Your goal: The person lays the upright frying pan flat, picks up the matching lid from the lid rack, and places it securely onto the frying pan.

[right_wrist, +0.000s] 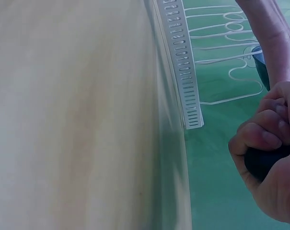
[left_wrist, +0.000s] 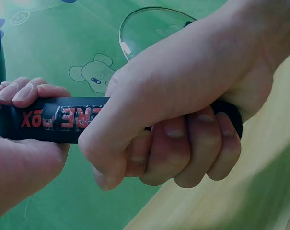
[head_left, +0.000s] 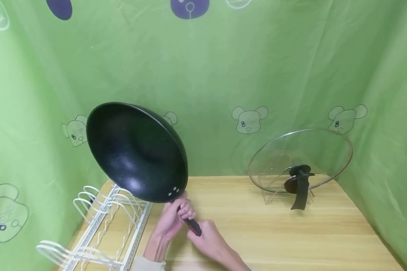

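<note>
A black wok [head_left: 135, 150] is held up at the left of the head view, tilted with its dark inside facing the camera. My left hand [head_left: 178, 214] grips its black handle [head_left: 192, 224] close to the pan. Nearer the handle's end, my right hand [head_left: 210, 239] has its fingers wrapped round it. Red lettering [left_wrist: 70, 118] shows on the handle between the two hands in the left wrist view. The wok's lower edge overlaps the back of a white wire rack [head_left: 98, 226] in the head view.
A large glass lid [head_left: 332, 158] with a black knob and handle leans on a small wire stand [head_left: 268, 197] at the back right. The pale wooden table [head_left: 257, 233] lies below. Green cloth [head_left: 203, 75] with bear drawings encloses the back and sides.
</note>
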Motion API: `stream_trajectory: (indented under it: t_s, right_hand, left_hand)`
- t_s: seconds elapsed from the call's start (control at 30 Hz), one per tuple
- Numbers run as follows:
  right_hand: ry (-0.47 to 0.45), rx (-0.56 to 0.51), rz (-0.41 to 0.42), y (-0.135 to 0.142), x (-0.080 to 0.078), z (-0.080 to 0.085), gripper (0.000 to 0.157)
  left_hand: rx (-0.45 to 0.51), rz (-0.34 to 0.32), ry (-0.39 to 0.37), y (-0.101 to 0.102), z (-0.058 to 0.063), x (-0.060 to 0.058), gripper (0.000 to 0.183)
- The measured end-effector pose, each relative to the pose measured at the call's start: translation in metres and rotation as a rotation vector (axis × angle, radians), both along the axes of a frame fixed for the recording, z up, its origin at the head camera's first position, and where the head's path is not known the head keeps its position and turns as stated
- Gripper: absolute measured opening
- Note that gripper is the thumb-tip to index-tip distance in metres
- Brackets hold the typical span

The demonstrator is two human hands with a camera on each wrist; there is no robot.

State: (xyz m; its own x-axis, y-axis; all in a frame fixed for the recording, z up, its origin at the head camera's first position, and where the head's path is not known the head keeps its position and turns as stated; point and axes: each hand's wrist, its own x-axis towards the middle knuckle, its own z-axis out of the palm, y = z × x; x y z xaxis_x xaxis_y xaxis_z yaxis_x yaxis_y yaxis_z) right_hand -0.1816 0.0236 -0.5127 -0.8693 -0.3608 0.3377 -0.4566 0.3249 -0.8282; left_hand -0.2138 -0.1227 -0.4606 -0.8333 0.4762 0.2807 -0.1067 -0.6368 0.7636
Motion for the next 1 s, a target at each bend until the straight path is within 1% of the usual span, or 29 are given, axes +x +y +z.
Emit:
stream_trajectory:
  t_s: [0.17, 0.37, 0.6, 0.7, 0.83, 1.0]
  right_hand:
    - [-0.038, -0.009, -0.005, 0.0006, 0.0024, -0.0012, 0.033]
    - [-0.085, -0.023, 0.004, -0.0007, 0.0030, -0.0041, 0.032]
    - [-0.114, -0.030, 0.003, 0.0000, 0.0023, -0.0064, 0.031]
    - [-0.123, -0.034, 0.003, 0.0001, 0.0031, -0.0061, 0.031]
    - [-0.159, -0.052, -0.003, -0.0001, 0.0049, -0.0062, 0.031]
    - [-0.177, -0.070, -0.008, 0.0001, 0.0063, -0.0046, 0.031]
  left_hand:
    - [-0.002, -0.036, 0.004, -0.0011, -0.0046, -0.0017, 0.035]
    - [-0.005, -0.030, -0.021, -0.0014, -0.0066, -0.0030, 0.034]
    - [0.002, -0.043, -0.017, -0.0007, -0.0060, -0.0039, 0.033]
    - [-0.007, -0.030, -0.036, 0.0001, -0.0059, -0.0030, 0.031]
    - [-0.033, -0.004, -0.070, 0.0025, -0.0055, -0.0021, 0.026]
    - [-0.052, 0.016, -0.076, 0.0039, -0.0035, -0.0013, 0.025]
